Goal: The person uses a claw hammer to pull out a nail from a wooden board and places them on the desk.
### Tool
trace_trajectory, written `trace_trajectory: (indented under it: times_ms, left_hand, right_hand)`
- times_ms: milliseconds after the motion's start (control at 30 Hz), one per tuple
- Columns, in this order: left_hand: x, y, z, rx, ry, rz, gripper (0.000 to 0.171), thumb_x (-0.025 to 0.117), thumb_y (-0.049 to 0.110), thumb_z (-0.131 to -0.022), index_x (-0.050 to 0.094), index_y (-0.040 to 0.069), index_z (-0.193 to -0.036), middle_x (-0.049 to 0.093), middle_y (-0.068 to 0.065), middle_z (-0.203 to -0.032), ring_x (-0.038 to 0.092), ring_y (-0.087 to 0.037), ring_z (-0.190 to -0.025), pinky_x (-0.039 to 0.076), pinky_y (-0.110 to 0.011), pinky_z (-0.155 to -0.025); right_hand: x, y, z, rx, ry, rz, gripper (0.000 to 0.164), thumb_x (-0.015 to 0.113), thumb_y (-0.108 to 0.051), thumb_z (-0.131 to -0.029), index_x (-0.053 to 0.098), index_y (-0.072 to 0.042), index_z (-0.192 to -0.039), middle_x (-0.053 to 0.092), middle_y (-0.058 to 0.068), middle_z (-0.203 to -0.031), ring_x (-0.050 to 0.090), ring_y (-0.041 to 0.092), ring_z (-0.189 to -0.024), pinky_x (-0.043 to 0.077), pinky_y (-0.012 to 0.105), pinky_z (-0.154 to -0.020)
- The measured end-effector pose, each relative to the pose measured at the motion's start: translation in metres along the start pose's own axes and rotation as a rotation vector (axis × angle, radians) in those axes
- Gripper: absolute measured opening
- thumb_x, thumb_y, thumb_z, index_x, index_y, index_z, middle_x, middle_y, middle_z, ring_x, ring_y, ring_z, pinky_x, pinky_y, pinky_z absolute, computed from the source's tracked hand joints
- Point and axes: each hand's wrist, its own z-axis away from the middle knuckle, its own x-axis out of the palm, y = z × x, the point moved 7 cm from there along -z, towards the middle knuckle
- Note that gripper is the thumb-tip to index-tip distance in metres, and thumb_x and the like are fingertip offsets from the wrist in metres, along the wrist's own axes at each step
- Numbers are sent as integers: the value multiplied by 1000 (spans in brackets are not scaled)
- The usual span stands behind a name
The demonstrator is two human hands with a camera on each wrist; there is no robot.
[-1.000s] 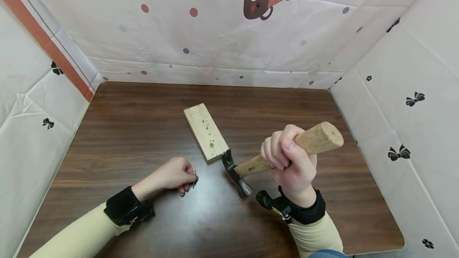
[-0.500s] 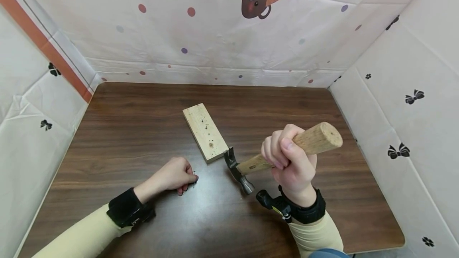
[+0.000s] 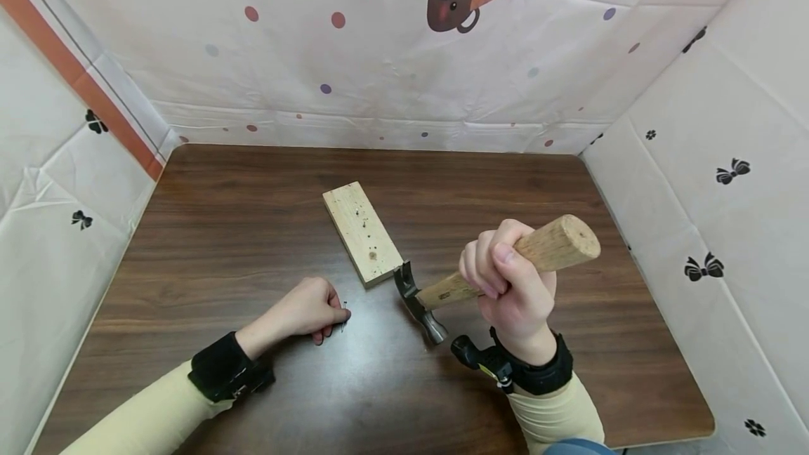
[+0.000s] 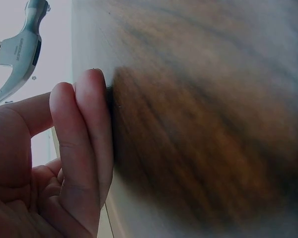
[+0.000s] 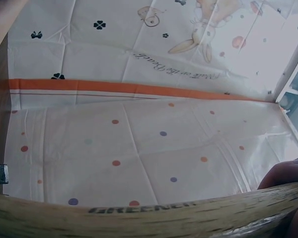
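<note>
Right hand (image 3: pixel 515 286) gripping the hammer (image 3: pixel 450 291), head angled leftward; left hand (image 3: pixel 310 309) pinching a slim nail (image 3: pixel 345 305)! Wood-grained brown table (image 3: pixel 246 230) spreads beneath both, pale wooden block (image 3: pixel 363 234) beyond the left hand, white dotted sheet (image 3: pixel 379 69) rising farther back, bow-printed wall (image 3: pixel 689 160) past the right.

On the brown wooden table (image 3: pixel 246 223) lies a pale oblong wooden block (image 3: pixel 364 236), the wooden-handled metal claw hammer (image 3: pixel 447 291) at its four o'clock.
</note>
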Motion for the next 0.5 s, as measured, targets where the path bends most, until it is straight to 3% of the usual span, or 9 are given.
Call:
trace_trajectory:
  times_ms: [200,500]
  left_hand:
    - [0,0,0,1,1,-6,32,76,18,-95,70,12,-65,63,1,-50,64,-14,-40,59,-28,-59]
    - [0,-1,-1,22,10,1,34,69,14,-95,69,10,-62,62,1,-49,63,-13,-39,55,-29,-48]
  right_hand:
    - [-1,1,1,1,16,1,33,48,2,-99,34,-5,-70,30,1,-51,29,12,-40,25,25,-39]
    - [-2,2,1,2,11,0,33,47,2,-100,34,-5,-70,30,0,-52,29,11,-40,26,25,-40]
